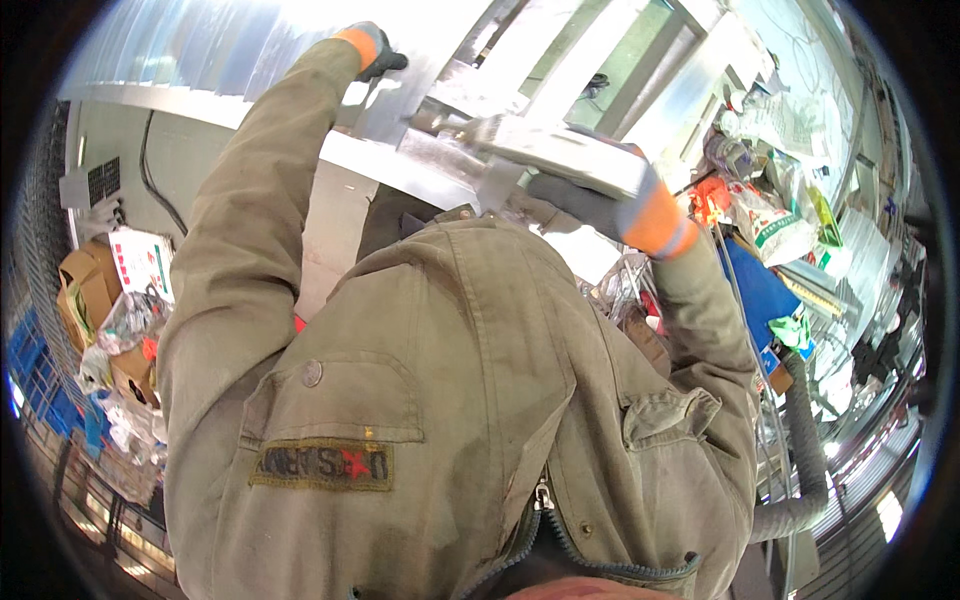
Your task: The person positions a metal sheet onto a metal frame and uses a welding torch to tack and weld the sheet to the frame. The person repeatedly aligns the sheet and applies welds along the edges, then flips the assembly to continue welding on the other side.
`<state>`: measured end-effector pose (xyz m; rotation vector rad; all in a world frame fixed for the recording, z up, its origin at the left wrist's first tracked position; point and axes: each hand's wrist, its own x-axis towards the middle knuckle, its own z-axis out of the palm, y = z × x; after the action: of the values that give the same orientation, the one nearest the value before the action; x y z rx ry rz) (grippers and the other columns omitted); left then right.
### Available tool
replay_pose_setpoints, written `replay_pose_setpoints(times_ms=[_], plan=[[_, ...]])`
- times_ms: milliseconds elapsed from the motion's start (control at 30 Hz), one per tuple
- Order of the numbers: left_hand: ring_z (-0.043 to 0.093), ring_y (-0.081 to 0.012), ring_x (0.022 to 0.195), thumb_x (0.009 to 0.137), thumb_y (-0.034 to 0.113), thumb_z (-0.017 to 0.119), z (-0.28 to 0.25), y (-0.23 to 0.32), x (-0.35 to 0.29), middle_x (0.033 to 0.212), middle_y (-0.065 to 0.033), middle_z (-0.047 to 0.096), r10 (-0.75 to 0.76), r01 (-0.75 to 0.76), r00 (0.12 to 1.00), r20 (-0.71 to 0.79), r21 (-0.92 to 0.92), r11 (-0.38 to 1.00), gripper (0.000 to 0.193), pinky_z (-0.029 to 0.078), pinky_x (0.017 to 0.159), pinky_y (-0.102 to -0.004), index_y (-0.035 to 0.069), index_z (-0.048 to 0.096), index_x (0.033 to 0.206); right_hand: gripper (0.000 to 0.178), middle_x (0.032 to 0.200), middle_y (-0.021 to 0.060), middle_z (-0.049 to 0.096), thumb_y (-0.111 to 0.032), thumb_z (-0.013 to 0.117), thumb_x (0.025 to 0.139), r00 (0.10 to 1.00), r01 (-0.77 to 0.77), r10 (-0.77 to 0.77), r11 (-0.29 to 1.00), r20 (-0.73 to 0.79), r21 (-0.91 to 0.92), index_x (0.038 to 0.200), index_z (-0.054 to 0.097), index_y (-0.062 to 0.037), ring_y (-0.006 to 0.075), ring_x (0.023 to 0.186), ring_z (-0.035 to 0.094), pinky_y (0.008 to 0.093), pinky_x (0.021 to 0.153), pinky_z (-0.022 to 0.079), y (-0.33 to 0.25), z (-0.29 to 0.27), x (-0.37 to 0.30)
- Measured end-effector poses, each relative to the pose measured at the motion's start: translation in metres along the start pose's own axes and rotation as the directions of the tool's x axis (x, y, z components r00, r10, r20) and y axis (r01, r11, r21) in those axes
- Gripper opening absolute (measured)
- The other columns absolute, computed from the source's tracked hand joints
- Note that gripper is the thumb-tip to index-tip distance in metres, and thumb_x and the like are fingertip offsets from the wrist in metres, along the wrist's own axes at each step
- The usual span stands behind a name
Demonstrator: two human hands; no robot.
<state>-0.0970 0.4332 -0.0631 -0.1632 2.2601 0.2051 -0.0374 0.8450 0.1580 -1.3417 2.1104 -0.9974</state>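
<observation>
My left hand (374, 54), in a grey glove with dark fingers and an orange cuff, rests at the far left on a bright metal profile (385, 105). One dark finger sticks out to the right; glare washes out the metal around it. On the right, my right hand (585, 203), in a matching glove, is closed round the lower side of a silver-white power tool (560, 150). Motion blurs this tool. Its dark nose (432, 118) points left, over the metal work. Where the nose meets the metal, if it does, I cannot make out.
Pale metal bars (575, 65) form a frame beyond the tool. A ribbed metal sheet (170, 55) lies far left. Cardboard boxes (90, 285) and plastic wrap stand at left. Bags and scraps (775, 215) crowd the right, near a thick grey hose (808, 440).
</observation>
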Motion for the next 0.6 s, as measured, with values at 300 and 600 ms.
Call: replay_pose_setpoints(times_ms=[300,600], plan=[[0.078,-0.0293,0.086,0.09,0.066,0.078,-0.005,-0.01,0.001,0.088,-0.0164,0.082,0.073,-0.073,0.997,-0.012,0.03,0.997,0.059,0.059,0.09,-0.0451,0.008,0.088,0.086,0.042,0.122,0.0115,0.082,-0.025,0.083,0.102,0.954,-0.276,0.218,0.908,0.207,0.315,0.138,0.075,-0.0051,0.0202,0.105,0.078,0.0362,0.093,0.061,0.046,0.079,0.095],[0.08,-0.0302,0.09,0.09,0.064,0.078,-0.031,-0.002,-0.023,0.093,-0.0144,0.084,0.126,-0.127,0.991,0.05,0.012,0.992,0.056,0.06,0.088,-0.0444,0.009,0.088,0.083,0.041,0.118,0.0115,0.083,-0.032,0.082,0.102,0.941,-0.297,0.225,0.906,0.251,0.302,0.135,0.077,-0.0083,0.0233,0.101,0.078,0.0377,0.091,0.062,0.066,0.096,0.108]])
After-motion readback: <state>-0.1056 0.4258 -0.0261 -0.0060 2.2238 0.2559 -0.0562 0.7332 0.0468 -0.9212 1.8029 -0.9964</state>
